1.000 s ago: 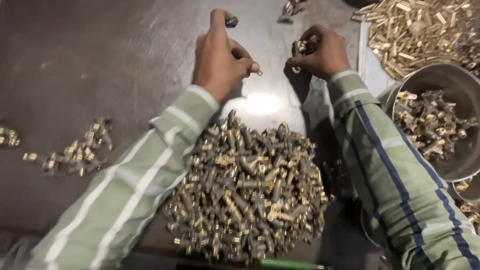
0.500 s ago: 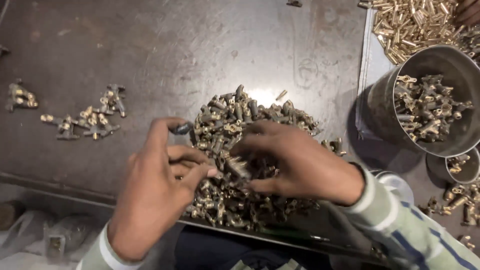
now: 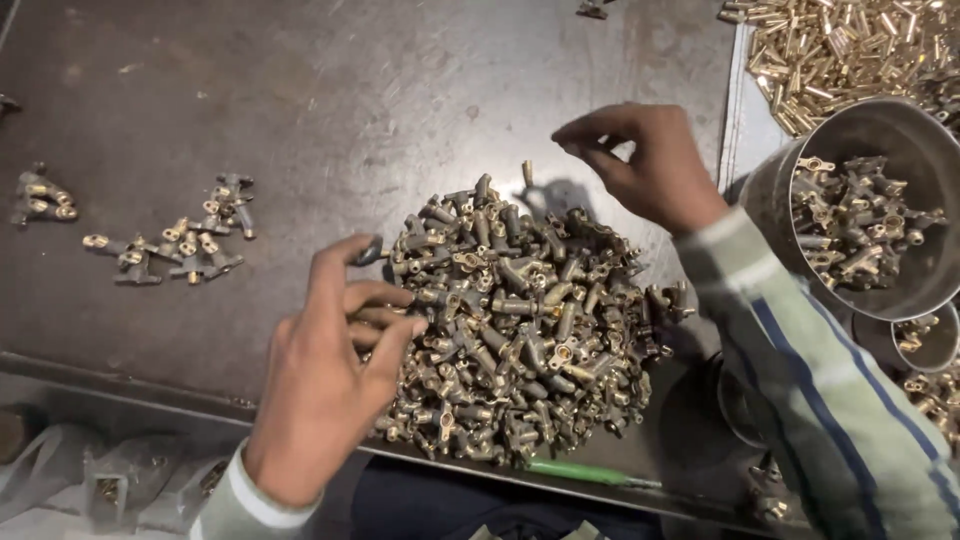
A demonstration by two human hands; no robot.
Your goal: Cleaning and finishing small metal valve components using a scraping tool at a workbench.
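Note:
A heap of small brass fittings [image 3: 520,330] lies on the dark metal table [image 3: 300,90]. My left hand [image 3: 330,380] rests at the heap's left edge with its fingers curled. A small dark fitting [image 3: 368,251] sits at its index fingertip, pinched against the thumb. My right hand [image 3: 645,165] hovers over the heap's far right side. Its fingertips are pinched together, and whatever they hold is hidden. Both wrists wear striped sleeves.
A steel bowl [image 3: 800,170] of similar fittings stands at the right, with a smaller bowl [image 3: 935,340] below it. Shiny brass pins [image 3: 850,50] lie at the top right. Several assembled fittings [image 3: 185,245] lie at the left. A green rod [image 3: 585,472] lies along the front edge.
The view has shifted. My right hand has lifted from the heap's middle to its far right side. My left hand has stayed at the heap's left edge.

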